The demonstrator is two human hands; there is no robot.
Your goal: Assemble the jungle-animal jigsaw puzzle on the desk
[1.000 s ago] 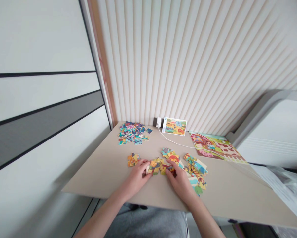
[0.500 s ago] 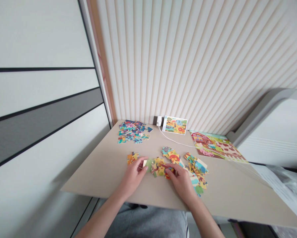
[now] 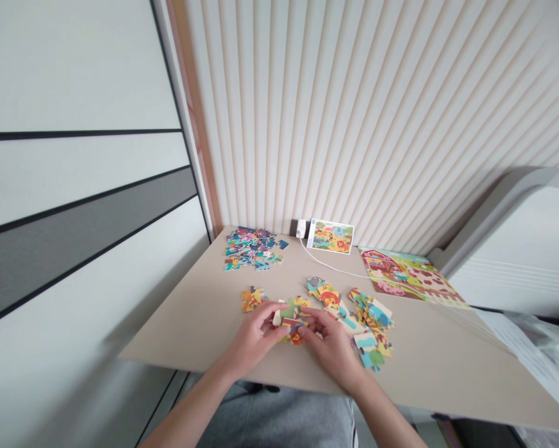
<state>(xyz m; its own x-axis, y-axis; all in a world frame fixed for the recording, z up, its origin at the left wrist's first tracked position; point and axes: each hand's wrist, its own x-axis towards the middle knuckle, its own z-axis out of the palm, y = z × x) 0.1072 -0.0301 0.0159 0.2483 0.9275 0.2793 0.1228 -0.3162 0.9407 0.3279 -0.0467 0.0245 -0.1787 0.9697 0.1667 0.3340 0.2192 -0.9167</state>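
My left hand [image 3: 255,330] has its thumb and fingers closed on puzzle pieces [image 3: 287,311], a green and cream one among them. From the right, my right hand [image 3: 326,339] pinches a reddish piece [image 3: 294,322] above more yellow and red pieces. The fingertips of both hands are close together, and they partly hide the pieces between them. Just beyond my left hand lies a small orange group of pieces [image 3: 252,300]. Right of my right hand are loose yellow, blue and green pieces [image 3: 377,314], with a lion piece [image 3: 329,298] behind it.
On the beige table [image 3: 190,311], a heap of dark blue and teal pieces [image 3: 251,249] lies at the back left. A picture card [image 3: 331,236] leans by a white plug [image 3: 301,228]. Its cable crosses a farm puzzle [image 3: 410,274] at the right. Plastic wrap [image 3: 545,342] is far right.
My right hand has moved left, bringing the reddish piece up to my left hand. My left hand has shifted slightly right, and its fingers have come closer around the pieces.
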